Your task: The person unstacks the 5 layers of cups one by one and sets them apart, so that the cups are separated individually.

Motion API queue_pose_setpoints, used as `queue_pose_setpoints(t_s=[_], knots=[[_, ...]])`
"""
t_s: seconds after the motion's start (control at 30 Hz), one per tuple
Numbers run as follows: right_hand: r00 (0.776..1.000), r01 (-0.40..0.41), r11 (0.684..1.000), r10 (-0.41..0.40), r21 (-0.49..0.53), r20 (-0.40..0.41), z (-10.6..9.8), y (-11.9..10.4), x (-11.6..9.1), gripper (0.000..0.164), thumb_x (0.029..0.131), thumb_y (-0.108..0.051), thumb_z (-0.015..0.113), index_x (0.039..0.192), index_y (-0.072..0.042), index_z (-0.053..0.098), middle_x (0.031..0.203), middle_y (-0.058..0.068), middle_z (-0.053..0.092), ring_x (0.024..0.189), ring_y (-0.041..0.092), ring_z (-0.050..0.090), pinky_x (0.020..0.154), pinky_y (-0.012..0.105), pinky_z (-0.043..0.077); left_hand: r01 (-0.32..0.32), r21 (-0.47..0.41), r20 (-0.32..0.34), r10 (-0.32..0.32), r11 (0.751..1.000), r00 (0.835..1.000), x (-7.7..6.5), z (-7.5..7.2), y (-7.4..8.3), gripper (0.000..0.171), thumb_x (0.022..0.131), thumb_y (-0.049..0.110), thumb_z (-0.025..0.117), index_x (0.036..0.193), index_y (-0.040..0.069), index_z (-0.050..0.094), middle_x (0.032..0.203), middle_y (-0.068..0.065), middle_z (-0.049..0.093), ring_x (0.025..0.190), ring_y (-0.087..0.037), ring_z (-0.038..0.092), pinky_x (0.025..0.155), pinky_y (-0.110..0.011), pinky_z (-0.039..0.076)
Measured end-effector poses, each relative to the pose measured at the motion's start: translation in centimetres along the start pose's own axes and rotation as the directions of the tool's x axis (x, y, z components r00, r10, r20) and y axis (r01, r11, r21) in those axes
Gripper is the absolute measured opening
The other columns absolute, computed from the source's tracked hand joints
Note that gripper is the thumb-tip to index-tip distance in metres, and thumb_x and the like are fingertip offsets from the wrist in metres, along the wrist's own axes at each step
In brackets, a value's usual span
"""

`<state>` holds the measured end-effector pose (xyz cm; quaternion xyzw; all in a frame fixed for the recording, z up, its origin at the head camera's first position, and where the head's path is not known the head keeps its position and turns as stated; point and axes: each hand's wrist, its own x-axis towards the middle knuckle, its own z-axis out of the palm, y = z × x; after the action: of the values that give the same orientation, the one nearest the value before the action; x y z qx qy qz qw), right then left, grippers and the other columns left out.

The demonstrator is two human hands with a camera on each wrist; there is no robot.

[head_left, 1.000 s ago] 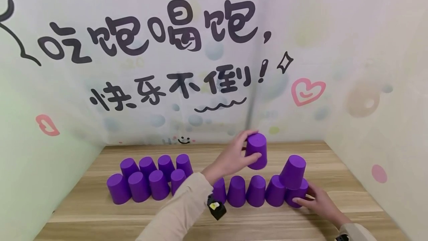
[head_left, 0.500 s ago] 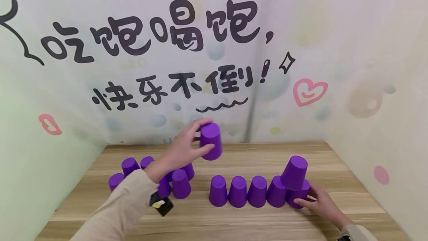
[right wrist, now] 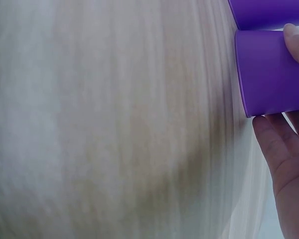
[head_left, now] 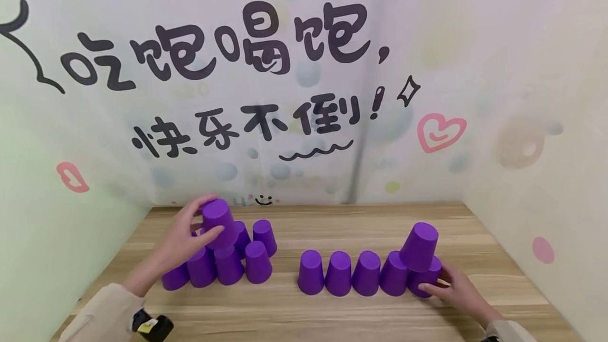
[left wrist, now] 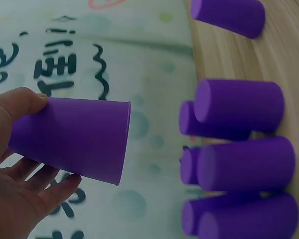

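Observation:
My left hand [head_left: 178, 241] holds an upside-down purple cup [head_left: 218, 223] by its sides, thumb on one side and fingers on the other. In the left wrist view this cup [left wrist: 79, 137] is apart from the standing cups, rim facing down toward the table. Behind and below it in the head view, two rows of upside-down purple cups [head_left: 258, 264] are partly hidden. At the right, my right hand [head_left: 459, 290] grips the end cup [head_left: 419, 283] of another row between thumb and fingers. One more cup [head_left: 420, 247] rests on top, straddling the last two cups of that row.
Several purple cups [head_left: 339, 274] in the right row stand upside down, side by side. The wooden table [head_left: 304, 315] ends at a printed backdrop [head_left: 304, 178], with pale side panels left and right. A black wrist device [head_left: 153, 326] sits at the left sleeve.
My left hand has carried its cup leftward, from beside the right-hand row to over the left group, and lower than half a second ago. My right hand stays on the end cup.

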<state>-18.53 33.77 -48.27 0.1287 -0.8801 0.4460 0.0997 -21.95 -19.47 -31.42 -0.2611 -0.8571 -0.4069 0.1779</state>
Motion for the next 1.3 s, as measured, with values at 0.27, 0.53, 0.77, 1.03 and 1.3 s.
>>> queue_pose_setpoints(t_s=[0.27, 0.53, 0.77, 1.03, 1.3], knots=[[1.0, -0.025, 1.0, 0.025, -0.007, -0.002, 0.1, 0.2, 0.0, 0.056, 0.073, -0.012, 0.072, 0.119, 0.007, 0.046, 0.102, 0.023, 0.058, 0.085, -0.002, 0.055, 0.067, 0.024, 0.052, 0.118, 0.024, -0.101, -0.115, 0.993, 0.988, -4.3, -1.8, -3.4, 0.052, 0.078, -0.001, 0.063, 0.123, -0.003, 0.038, 0.109, -0.014, 0.05, 0.091, 0.01, 0.04, 0.071, -0.013, 0.044], [1.0, -0.001, 1.0, 0.001, -0.002, -0.002, 0.0, 0.0, 0.1, 0.053, 0.073, -0.01, 0.072, 0.117, 0.007, 0.047, 0.101, 0.023, 0.059, 0.085, -0.002, 0.055, 0.066, 0.024, 0.052, 0.225, 0.043, -0.209, -0.211, 0.973, 0.955, -8.2, -3.3, -6.8, 0.052, 0.078, -0.002, 0.063, 0.122, -0.006, 0.036, 0.107, 0.01, 0.042, 0.087, 0.014, 0.039, 0.066, -0.004, 0.041], [0.999, 0.036, 0.999, -0.036, 0.009, -0.001, 0.1, 0.0, 0.1, 0.052, 0.073, -0.007, 0.071, 0.117, 0.008, 0.047, 0.1, 0.024, 0.059, 0.086, -0.002, 0.056, 0.066, 0.025, 0.052, 0.292, 0.021, -0.257, -0.277, 0.956, 0.926, -11.6, -3.7, -14.7, 0.065, 0.078, 0.009, 0.068, 0.132, 0.006, 0.032, 0.119, -0.006, 0.04, 0.094, 0.009, 0.04, 0.068, -0.003, 0.041], [0.999, 0.034, 0.999, -0.034, 0.007, 0.0, 0.1, 0.2, -0.1, 0.054, 0.073, -0.007, 0.071, 0.118, 0.008, 0.046, 0.101, 0.024, 0.059, 0.085, -0.003, 0.055, 0.065, 0.025, 0.052, 0.369, -0.002, -0.265, -0.357, 0.929, 0.896, -12.4, -4.5, -11.2, 0.06, 0.079, 0.008, 0.066, 0.13, 0.008, 0.033, 0.108, 0.02, 0.037, 0.09, 0.014, 0.039, 0.065, -0.003, 0.041], [0.998, 0.06, 0.998, -0.06, 0.016, -0.007, 0.1, 0.1, 0.0, 0.051, 0.072, -0.006, 0.072, 0.115, 0.008, 0.048, 0.097, 0.003, 0.062, 0.085, -0.002, 0.056, 0.065, 0.025, 0.052, 0.459, 0.054, -0.207, -0.44, 0.887, 0.874, -13.2, -3.8, -9.8, 0.059, 0.081, 0.008, 0.063, 0.123, -0.011, 0.028, 0.11, -0.013, 0.041, 0.087, 0.007, 0.044, 0.06, -0.009, 0.045]])
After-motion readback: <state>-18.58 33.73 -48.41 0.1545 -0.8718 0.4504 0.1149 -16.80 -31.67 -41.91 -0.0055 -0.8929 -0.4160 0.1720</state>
